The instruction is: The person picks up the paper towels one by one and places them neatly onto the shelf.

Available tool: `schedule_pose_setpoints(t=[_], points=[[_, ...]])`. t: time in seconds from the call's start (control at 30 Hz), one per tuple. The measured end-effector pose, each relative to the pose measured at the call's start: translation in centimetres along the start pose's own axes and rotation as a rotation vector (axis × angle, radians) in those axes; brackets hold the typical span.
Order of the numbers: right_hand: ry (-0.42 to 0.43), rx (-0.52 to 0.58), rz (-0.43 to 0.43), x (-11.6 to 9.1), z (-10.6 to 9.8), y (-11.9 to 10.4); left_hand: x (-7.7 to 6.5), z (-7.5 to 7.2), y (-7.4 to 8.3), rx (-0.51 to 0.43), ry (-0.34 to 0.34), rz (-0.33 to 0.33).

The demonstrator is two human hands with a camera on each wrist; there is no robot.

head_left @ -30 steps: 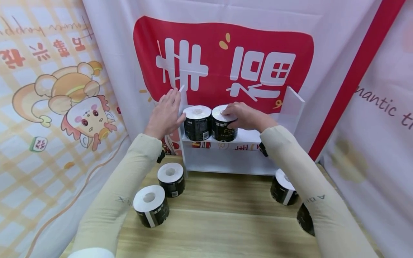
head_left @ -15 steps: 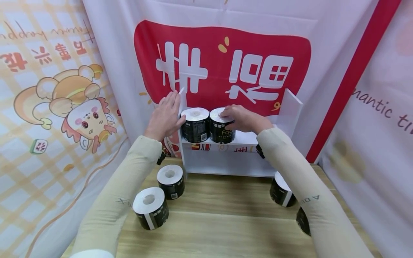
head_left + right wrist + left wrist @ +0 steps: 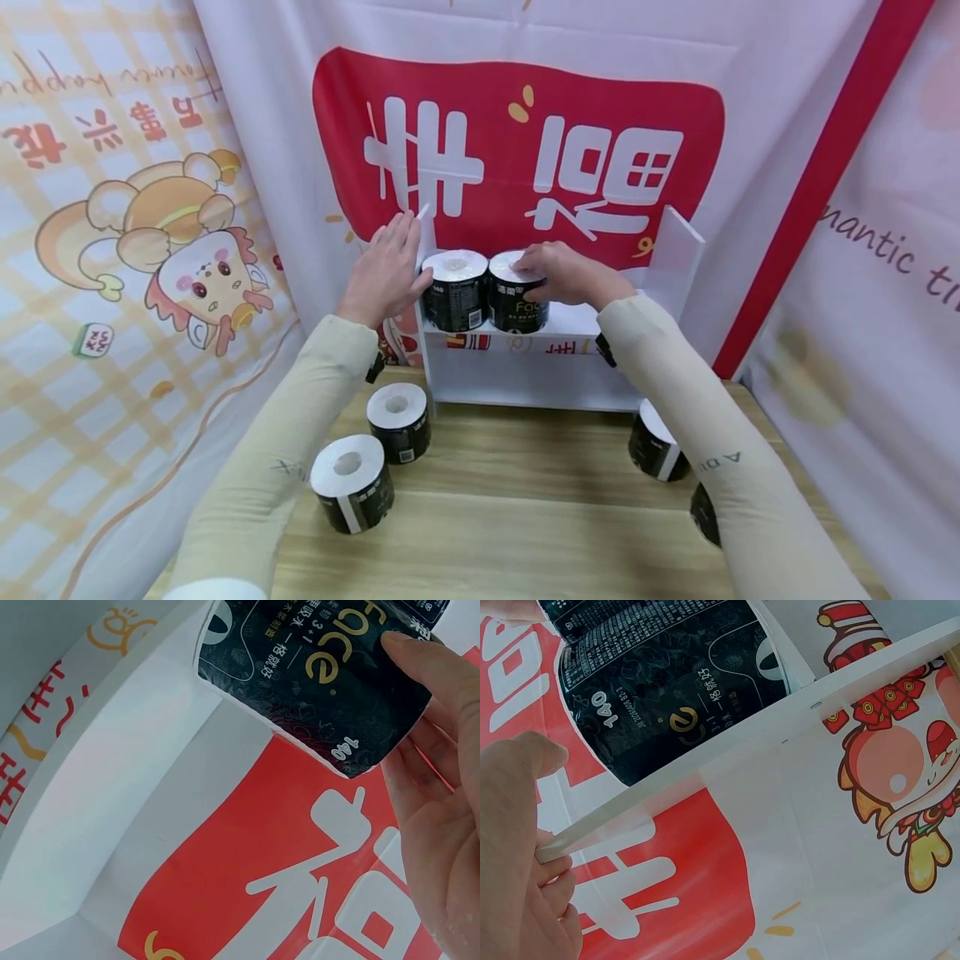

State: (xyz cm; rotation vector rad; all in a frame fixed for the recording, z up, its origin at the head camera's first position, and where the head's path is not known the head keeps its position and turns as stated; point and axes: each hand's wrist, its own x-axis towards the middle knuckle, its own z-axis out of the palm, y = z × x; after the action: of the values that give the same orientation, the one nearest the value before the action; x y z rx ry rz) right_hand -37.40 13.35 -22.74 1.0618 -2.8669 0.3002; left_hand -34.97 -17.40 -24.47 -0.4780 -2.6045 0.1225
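Note:
My left hand (image 3: 381, 271) grips the white shelf's side panel (image 3: 682, 761), fingers along its outer side and thumb on the inner side. Just inside that panel a black-wrapped toilet paper roll (image 3: 455, 293) stands upright on the shelf board. Right beside it is a second such roll (image 3: 517, 304), held by my right hand (image 3: 573, 275), whose thumb (image 3: 409, 649) presses on the printed wrapper. The other fingers are over the roll's top and back, partly hidden.
On the wooden table (image 3: 517, 542), two rolls stand at left, a near one (image 3: 351, 483) and a far one (image 3: 399, 423). Two more at right, a far one (image 3: 656, 446) and a near one (image 3: 703, 515), are partly behind my sleeve. Printed cloth (image 3: 600, 50) hangs behind the shelf.
The head view has shifted slightly. Both hands keep the same place at the panel and the roll; nothing else has visibly moved.

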Motion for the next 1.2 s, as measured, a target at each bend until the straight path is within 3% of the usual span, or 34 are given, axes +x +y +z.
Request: schedule_pose_setpoints(t=[0.47, 1.2], points=[[-0.01, 0.027, 0.068, -0.3, -0.8, -0.4, 0.1, -0.2, 0.3, -0.004, -0.006, 0.0], [0.003, -0.025, 0.048, -3.2, -3.3, -0.3, 0.0, -0.2, 0.1, -0.004, -0.015, -0.007]])
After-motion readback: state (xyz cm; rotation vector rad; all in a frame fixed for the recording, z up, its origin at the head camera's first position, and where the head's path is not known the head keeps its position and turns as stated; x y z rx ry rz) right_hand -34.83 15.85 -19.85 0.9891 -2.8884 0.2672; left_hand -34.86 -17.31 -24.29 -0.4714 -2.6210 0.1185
